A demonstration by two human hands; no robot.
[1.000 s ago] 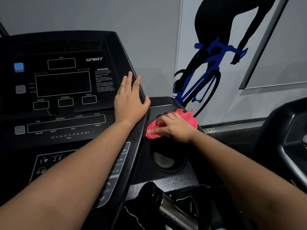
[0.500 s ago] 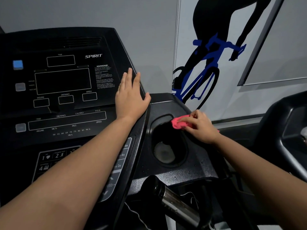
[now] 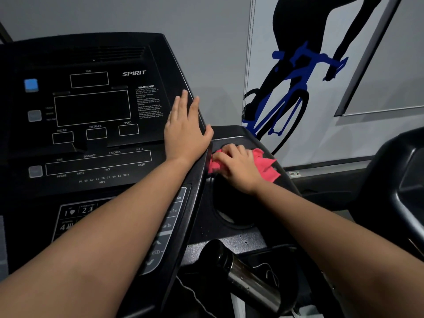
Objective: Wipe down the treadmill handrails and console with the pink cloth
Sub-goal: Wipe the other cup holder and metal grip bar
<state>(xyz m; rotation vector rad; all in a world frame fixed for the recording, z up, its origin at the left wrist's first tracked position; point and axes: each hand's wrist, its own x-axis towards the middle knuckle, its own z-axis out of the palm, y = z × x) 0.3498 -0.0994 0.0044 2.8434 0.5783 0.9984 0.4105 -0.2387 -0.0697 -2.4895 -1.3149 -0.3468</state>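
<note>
The black treadmill console (image 3: 91,125) fills the left of the view, with dark display windows and a blue button. My left hand (image 3: 185,131) lies flat and open on the console's right edge, fingers pointing up. My right hand (image 3: 238,166) presses the crumpled pink cloth (image 3: 266,166) onto the black side tray (image 3: 234,134), just above the round cup holder (image 3: 231,212). Part of the cloth sticks out to the right of my fingers. A chrome and black handrail grip (image 3: 247,276) runs diagonally at the bottom centre.
A second black machine (image 3: 403,180) stands close on the right. Behind is a grey wall with a cyclist graphic (image 3: 289,83) in black and blue. A thin cable (image 3: 197,299) hangs under the console. Keypad buttons (image 3: 169,216) run down the console's right strip.
My right hand slid the pink cloth back left, from the cup holder's right rim to the tray area beside the console edge. My left hand stayed flat on the console.
</note>
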